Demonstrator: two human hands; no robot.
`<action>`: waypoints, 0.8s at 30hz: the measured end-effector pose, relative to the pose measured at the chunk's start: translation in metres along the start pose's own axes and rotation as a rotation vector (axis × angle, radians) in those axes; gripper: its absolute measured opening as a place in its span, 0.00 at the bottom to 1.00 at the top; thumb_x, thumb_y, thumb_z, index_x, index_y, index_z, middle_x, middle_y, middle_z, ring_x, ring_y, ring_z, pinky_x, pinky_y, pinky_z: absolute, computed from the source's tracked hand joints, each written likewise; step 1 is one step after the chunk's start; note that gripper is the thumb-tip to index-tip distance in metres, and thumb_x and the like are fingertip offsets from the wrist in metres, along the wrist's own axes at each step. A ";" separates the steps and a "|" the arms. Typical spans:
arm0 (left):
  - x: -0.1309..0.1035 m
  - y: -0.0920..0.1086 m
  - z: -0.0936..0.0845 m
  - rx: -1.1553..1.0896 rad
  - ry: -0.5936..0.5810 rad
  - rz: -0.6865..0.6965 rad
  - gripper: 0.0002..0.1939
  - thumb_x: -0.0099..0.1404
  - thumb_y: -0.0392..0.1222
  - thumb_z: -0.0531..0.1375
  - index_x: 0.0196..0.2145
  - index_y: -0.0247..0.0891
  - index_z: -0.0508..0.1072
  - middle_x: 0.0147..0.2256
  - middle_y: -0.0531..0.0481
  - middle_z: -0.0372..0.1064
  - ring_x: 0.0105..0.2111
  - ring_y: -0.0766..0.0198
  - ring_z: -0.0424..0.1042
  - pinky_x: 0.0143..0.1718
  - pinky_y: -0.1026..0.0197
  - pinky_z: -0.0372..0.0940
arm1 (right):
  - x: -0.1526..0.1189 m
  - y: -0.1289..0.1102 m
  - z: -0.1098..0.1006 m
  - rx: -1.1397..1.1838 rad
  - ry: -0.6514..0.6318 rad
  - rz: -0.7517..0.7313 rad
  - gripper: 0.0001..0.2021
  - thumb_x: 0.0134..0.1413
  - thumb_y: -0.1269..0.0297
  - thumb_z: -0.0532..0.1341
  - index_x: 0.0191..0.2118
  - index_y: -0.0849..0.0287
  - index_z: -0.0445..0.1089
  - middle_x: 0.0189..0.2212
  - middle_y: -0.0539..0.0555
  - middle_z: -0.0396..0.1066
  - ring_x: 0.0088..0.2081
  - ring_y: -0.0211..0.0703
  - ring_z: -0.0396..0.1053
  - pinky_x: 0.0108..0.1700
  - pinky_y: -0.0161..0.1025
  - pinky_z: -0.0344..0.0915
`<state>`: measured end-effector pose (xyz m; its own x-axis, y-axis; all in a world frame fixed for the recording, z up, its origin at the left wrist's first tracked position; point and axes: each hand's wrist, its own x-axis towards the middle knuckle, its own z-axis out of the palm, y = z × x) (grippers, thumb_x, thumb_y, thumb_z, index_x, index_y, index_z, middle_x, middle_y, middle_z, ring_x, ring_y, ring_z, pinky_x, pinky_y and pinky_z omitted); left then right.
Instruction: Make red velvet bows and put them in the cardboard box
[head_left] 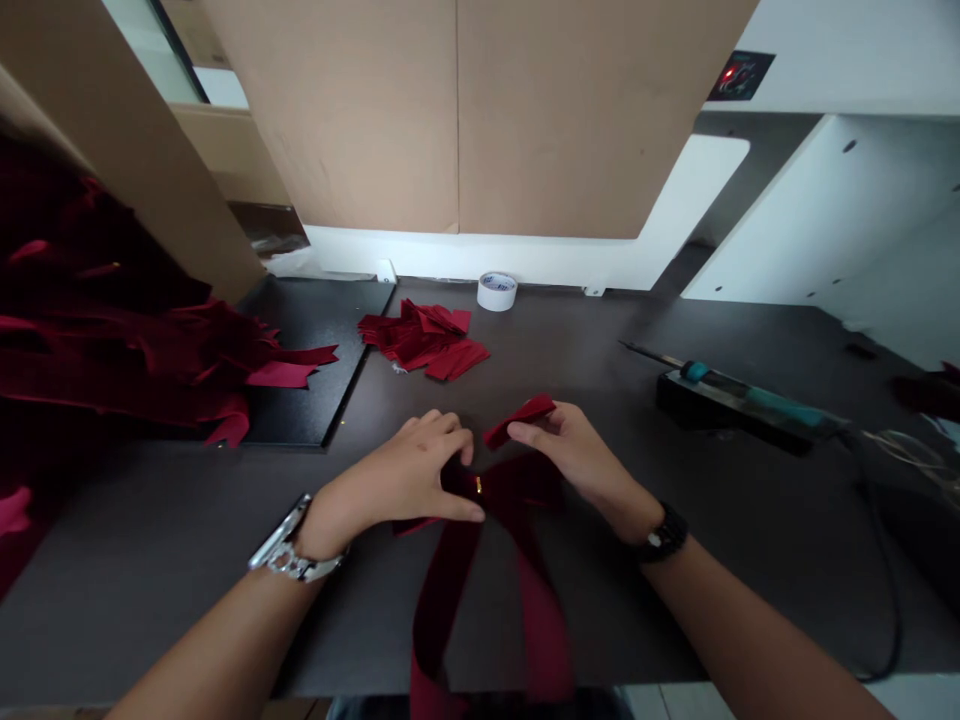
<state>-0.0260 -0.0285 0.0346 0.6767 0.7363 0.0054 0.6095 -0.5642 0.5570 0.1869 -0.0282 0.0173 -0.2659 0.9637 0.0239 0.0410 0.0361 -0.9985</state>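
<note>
A dark red velvet bow lies on the dark table in front of me, a small gold piece at its centre and two long tails hanging toward the table's front edge. My left hand is closed round the bow's left loop, thumb near the centre. Between the thumb and fingers of my right hand is a short red ribbon strip, held just above the bow's right loop. Behind them sits a pile of cut red strips.
A heap of red bows fills the left side, partly over a black board. White tape stands at the back. On the right, a soldering iron rests on a black block, its cable running forward. Cardboard stands behind.
</note>
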 end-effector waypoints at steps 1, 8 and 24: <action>-0.001 -0.001 -0.001 0.048 -0.034 -0.002 0.16 0.52 0.49 0.67 0.33 0.38 0.69 0.38 0.49 0.65 0.40 0.54 0.64 0.43 0.53 0.59 | 0.000 -0.001 -0.002 -0.020 -0.085 0.034 0.10 0.47 0.59 0.66 0.30 0.60 0.70 0.26 0.50 0.71 0.28 0.39 0.67 0.33 0.36 0.63; 0.005 -0.001 0.000 -0.190 -0.088 -0.012 0.09 0.55 0.37 0.59 0.35 0.39 0.64 0.32 0.55 0.66 0.30 0.64 0.64 0.32 0.63 0.57 | -0.005 -0.004 -0.001 -0.216 -0.431 0.007 0.12 0.47 0.63 0.67 0.39 0.59 0.68 0.40 0.52 0.69 0.42 0.43 0.68 0.48 0.40 0.62; 0.008 -0.003 0.004 -0.561 -0.174 -0.003 0.16 0.58 0.46 0.63 0.40 0.40 0.61 0.40 0.52 0.65 0.41 0.61 0.65 0.44 0.58 0.61 | -0.005 -0.001 0.000 -0.352 -0.381 -0.012 0.08 0.51 0.63 0.65 0.33 0.59 0.67 0.34 0.52 0.67 0.37 0.43 0.66 0.41 0.39 0.61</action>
<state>-0.0200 -0.0225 0.0296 0.7624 0.6382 -0.1069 0.3317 -0.2436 0.9114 0.1884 -0.0329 0.0181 -0.5978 0.8001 -0.0496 0.3398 0.1969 -0.9197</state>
